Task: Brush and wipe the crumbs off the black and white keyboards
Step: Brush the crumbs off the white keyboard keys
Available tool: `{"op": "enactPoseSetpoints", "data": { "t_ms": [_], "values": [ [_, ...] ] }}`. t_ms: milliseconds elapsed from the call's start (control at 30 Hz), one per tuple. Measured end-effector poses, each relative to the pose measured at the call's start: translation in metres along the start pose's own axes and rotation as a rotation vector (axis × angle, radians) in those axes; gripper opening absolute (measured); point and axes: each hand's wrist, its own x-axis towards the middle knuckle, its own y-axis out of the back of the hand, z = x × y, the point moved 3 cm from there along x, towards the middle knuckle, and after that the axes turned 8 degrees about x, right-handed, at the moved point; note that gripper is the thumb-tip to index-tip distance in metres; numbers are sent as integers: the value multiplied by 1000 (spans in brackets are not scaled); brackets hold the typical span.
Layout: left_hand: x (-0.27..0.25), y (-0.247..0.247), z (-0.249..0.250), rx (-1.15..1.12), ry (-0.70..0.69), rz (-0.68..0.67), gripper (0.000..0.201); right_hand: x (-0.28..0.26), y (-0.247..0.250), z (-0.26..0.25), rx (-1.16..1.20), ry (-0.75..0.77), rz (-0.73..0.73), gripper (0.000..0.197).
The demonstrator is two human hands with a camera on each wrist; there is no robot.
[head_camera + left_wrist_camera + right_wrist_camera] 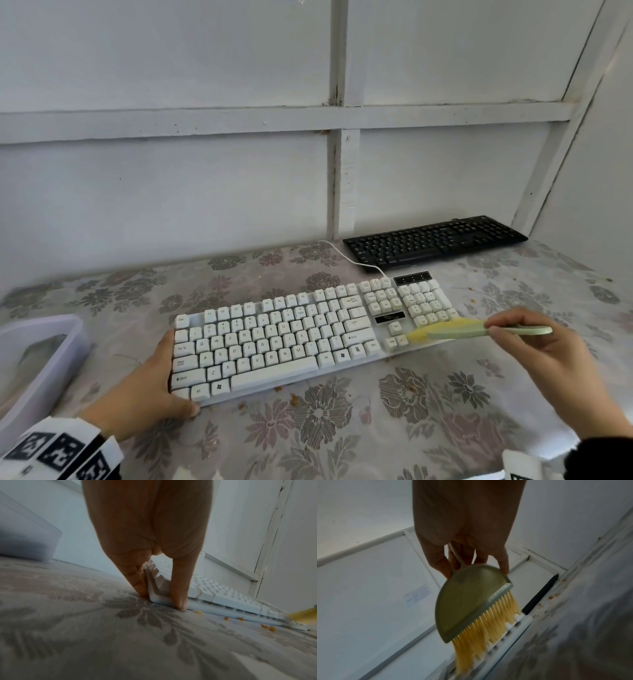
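Note:
A white keyboard lies at the middle of the flowered table, with a black keyboard behind it to the right. My left hand grips the white keyboard's left end, fingers on the side edge and thumb at the front corner. My right hand holds a pale green hand brush by its handle. Its yellow bristles lie on the keys at the white keyboard's right end, near the arrow keys. Orange crumbs lie on the cloth along the keyboard's front edge.
A pale translucent tub stands at the left edge of the table. A white cable runs from the white keyboard toward the back wall. More crumbs dot the cloth right of the keyboards. White panelled walls close the back and right side.

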Motion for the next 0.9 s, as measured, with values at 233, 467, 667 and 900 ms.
{"op": "enactPoseSetpoints", "data": {
  "t_ms": [233,467,667,900],
  "values": [
    [-1,0,1,7,-2,-7,129,10,41,12,-57,-78,146,28],
    [-1,0,1,-24,-28,-3,132,-6,12,6,70,-35,1,16],
    [-1,0,2,23,-26,-7,129,-2,13,10,-108,24,67,19],
    [3,-2,-2,28,-32,-16,129,-6,58,17,-301,163,227,25]
  ]
}}
